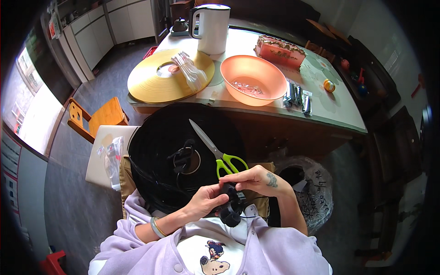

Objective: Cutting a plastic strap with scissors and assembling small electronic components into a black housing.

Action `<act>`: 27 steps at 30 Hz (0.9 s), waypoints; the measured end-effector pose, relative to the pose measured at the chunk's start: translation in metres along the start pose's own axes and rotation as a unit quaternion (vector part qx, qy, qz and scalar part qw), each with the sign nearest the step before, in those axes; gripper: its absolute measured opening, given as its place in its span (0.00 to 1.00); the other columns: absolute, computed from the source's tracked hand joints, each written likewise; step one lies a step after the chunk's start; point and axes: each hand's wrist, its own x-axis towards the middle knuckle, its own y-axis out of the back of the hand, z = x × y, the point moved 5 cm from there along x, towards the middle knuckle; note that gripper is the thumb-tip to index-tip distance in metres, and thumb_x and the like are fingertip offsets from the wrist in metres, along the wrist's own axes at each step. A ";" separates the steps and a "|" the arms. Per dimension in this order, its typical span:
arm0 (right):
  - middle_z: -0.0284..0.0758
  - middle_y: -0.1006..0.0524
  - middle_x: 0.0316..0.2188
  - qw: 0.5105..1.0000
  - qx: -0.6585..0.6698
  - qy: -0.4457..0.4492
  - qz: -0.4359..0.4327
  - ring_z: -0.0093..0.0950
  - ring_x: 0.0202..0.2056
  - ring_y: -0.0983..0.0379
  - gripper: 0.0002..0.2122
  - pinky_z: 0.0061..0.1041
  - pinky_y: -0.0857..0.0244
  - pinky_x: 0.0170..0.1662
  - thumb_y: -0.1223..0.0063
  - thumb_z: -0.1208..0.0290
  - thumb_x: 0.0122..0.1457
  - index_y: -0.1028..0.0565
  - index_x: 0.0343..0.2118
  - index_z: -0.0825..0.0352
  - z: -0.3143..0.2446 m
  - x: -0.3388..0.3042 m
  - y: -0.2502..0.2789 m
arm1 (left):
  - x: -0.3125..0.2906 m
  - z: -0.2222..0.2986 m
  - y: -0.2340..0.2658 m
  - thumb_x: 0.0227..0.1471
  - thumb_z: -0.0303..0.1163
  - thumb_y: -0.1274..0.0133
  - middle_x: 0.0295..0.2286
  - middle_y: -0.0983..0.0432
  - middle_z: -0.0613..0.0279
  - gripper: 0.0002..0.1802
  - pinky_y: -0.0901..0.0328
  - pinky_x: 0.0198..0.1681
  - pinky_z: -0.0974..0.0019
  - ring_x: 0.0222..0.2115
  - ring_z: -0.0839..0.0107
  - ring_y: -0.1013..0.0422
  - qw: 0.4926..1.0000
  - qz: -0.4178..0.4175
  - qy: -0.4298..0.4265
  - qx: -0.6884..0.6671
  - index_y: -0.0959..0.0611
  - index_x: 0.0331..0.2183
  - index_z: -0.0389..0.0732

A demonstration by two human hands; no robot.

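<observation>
My left hand [207, 201] and my right hand [257, 179] meet close in front of my body. Between them is a small black bundle [233, 208], gripped by the fingers of both; its exact kind I cannot make out. A thin dark strand runs out from it to the right. Across my lap rests a large black coiled roll [151, 137] with a round core hole. Scissors [215, 149] with green handles lie on this roll, blades pointing away to the far left, handles just beyond my right fingers. Loose black pieces [183, 158] lie over the core hole.
Ahead, a table [339, 110] holds a yellow roll [142, 78] with a white bundle [189, 71] on it, a white kettle [214, 30], an orange bowl [252, 75], small black packets [298, 98] and a pink box [280, 51]. A clear plastic bag [321, 197] stands right; a white stool [98, 160] left.
</observation>
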 end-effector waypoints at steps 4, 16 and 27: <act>0.36 0.23 0.40 0.999 0.025 -0.011 -0.024 0.22 0.40 0.28 0.17 0.20 0.35 0.44 0.48 0.79 0.53 0.29 0.48 0.67 0.002 -0.002 0.000 | 0.000 0.003 -0.004 0.51 0.37 0.46 0.32 0.27 0.68 0.20 0.33 0.33 0.79 0.29 0.84 0.32 1.000 -0.009 -0.006 0.010 0.26 0.42 0.34; 0.37 0.25 0.44 0.995 0.053 0.076 -0.031 0.26 0.44 0.28 0.19 0.20 0.35 0.46 0.49 0.82 0.51 0.30 0.48 0.69 -0.006 -0.010 -0.003 | -0.005 0.013 -0.010 0.49 0.26 0.44 0.31 0.28 0.66 0.18 0.35 0.28 0.80 0.26 0.84 0.33 0.987 0.033 -0.107 0.117 0.27 0.43 0.34; 0.38 0.24 0.40 0.998 0.042 0.047 0.006 0.27 0.41 0.27 0.17 0.22 0.35 0.46 0.46 0.73 0.53 0.28 0.47 0.68 0.000 -0.006 -0.005 | -0.005 0.003 -0.007 0.52 0.35 0.46 0.30 0.27 0.66 0.19 0.35 0.27 0.80 0.25 0.83 0.32 0.998 0.018 -0.057 0.031 0.27 0.42 0.34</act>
